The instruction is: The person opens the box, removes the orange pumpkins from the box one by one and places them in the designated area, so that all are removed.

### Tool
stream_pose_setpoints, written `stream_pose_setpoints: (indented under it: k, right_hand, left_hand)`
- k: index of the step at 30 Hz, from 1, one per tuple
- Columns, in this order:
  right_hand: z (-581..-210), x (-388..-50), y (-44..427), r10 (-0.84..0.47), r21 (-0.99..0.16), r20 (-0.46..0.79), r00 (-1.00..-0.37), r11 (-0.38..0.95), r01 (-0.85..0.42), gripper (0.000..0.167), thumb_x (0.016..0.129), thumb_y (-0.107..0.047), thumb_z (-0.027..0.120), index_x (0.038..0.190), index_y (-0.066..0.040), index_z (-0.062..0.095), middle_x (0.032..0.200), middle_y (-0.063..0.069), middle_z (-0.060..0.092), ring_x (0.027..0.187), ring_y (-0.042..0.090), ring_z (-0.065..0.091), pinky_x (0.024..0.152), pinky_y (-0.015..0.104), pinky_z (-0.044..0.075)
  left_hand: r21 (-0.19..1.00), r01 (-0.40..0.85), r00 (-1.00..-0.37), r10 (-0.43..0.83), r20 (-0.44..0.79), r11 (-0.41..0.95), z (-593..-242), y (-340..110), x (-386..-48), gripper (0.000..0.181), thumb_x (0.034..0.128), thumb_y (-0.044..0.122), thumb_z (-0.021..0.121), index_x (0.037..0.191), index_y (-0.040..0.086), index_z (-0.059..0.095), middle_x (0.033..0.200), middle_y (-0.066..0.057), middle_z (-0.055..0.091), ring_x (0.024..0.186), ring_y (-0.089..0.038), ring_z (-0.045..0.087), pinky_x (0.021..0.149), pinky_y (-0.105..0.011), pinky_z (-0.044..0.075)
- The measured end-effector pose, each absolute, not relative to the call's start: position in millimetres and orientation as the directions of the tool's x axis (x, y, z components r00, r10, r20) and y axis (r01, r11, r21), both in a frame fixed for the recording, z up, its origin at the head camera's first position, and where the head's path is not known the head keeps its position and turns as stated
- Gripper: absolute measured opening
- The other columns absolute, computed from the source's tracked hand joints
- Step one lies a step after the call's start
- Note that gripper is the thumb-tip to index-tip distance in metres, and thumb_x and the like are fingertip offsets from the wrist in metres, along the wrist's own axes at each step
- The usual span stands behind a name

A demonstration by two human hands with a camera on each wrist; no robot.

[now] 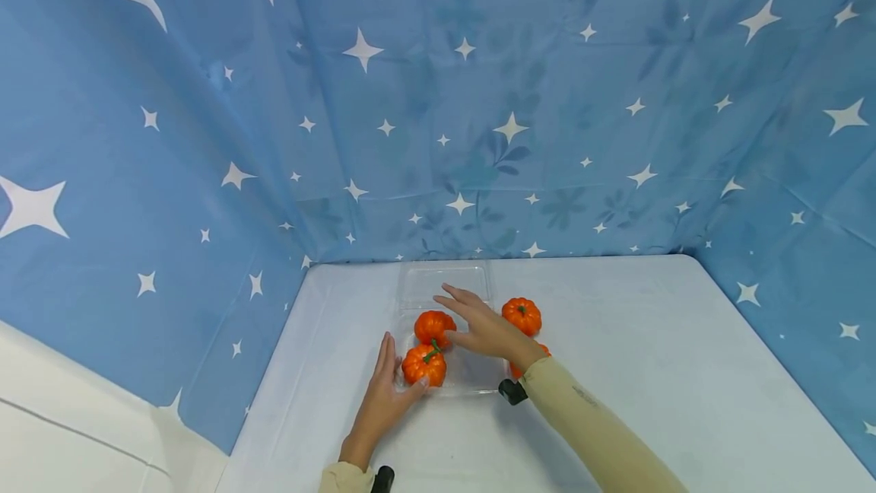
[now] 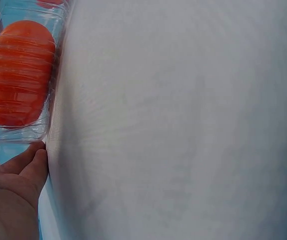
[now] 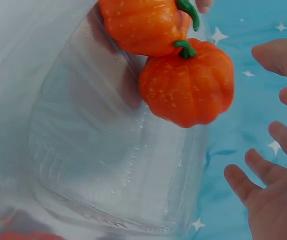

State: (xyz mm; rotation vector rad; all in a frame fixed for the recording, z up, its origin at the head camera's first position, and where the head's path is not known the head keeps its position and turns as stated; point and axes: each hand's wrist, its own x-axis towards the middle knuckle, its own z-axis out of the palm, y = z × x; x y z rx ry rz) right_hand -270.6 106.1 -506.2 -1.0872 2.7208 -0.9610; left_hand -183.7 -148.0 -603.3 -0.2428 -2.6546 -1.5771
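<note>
A clear plastic container (image 1: 472, 385) with a hinged lid (image 1: 445, 274) folded back lies on the table. Inside, on its left side, sit two small orange pumpkins, the rear pumpkin (image 1: 431, 326) and the front pumpkin (image 1: 423, 366), both with green stems. My left hand (image 1: 383, 405) is at the container's front left corner, fingers straight and thumb by the front pumpkin. In the left wrist view its fingertips (image 2: 36, 150) meet the container's corner. Over the container hovers my right hand (image 1: 482, 329), fingers spread, holding nothing; the right wrist view shows it apart from the pumpkins.
Right of the container stands another pumpkin (image 1: 522, 316). A further pumpkin (image 1: 542, 352) is partly hidden by my right forearm. The white table (image 1: 650, 371) meets a blue star-patterned curtain (image 1: 547, 112) at the back and both sides.
</note>
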Motion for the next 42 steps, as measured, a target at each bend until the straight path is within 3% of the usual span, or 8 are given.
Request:
stream_pose_setpoints:
  k: [10,16,20,24,37,42]
  right_hand:
    - [-513.9,-278.8,82.4,-0.689,-0.48,0.078,-0.721,0.607,-0.633,0.062,0.105,-0.022,0.07,0.163,-0.016,0.048,0.173,0.015,0.032,0.158,0.042,0.028,0.121,0.063,0.034]
    - [-532.5,-275.3,77.9,-0.703,-0.398,0.144,-0.697,0.603,-0.691,0.054,0.105,-0.013,0.069,0.157,-0.011,0.055,0.165,0.022,0.042,0.151,0.045,0.041,0.117,0.061,0.042]
    - [-542.3,-271.3,79.8,-0.694,-0.415,0.247,-0.676,0.554,-0.721,0.051,0.101,0.002,0.069,0.151,-0.005,0.06,0.159,0.027,0.048,0.145,0.047,0.048,0.115,0.059,0.045]
    - [-544.9,-270.2,81.2,-0.68,-0.446,0.266,-0.683,0.542,-0.713,0.052,0.1,0.008,0.067,0.15,-0.005,0.061,0.159,0.027,0.048,0.145,0.046,0.048,0.116,0.057,0.044]
    - [-531.6,-274.8,83.7,-0.67,-0.444,0.276,-0.689,0.546,-0.71,0.063,0.098,0.012,0.067,0.157,-0.01,0.055,0.163,0.021,0.045,0.145,0.042,0.05,0.113,0.051,0.048]
    - [-524.1,-275.7,88.8,-0.63,-0.503,0.261,-0.732,0.559,-0.66,0.061,0.102,0.007,0.065,0.159,-0.009,0.052,0.163,0.022,0.046,0.145,0.041,0.05,0.114,0.051,0.048]
  left_hand:
    - [0.864,0.164,-0.986,0.111,0.126,0.476,-599.4,-152.1,-184.7,0.114,0.0954,0.049,0.08,0.172,0.002,0.01,0.179,-0.015,0.005,0.146,-0.042,0.048,0.119,-0.05,0.037]
    - [0.873,0.162,-0.986,0.106,0.127,0.461,-601.5,-149.7,-183.0,0.113,0.0952,0.049,0.08,0.171,0.0,0.011,0.179,-0.016,0.006,0.146,-0.044,0.047,0.119,-0.051,0.037]
    - [0.875,0.164,-0.986,0.11,0.127,0.455,-603.5,-146.9,-181.4,0.114,0.0952,0.049,0.08,0.171,0.0,0.011,0.178,-0.017,0.006,0.147,-0.043,0.047,0.12,-0.051,0.036]
    - [0.873,0.168,-0.985,0.113,0.13,0.457,-603.3,-145.2,-181.7,0.113,0.0955,0.048,0.08,0.171,0.0,0.01,0.178,-0.018,0.006,0.146,-0.043,0.047,0.12,-0.051,0.036]
    - [0.872,0.166,-0.985,0.115,0.127,0.461,-603.1,-148.7,-182.6,0.113,0.0959,0.047,0.08,0.171,-0.001,0.01,0.178,-0.018,0.004,0.147,-0.042,0.047,0.12,-0.049,0.035]
    - [0.873,0.162,-0.986,0.114,0.123,0.461,-603.2,-148.1,-183.2,0.114,0.0959,0.048,0.08,0.171,0.001,0.008,0.179,-0.017,0.004,0.148,-0.042,0.046,0.12,-0.05,0.035]
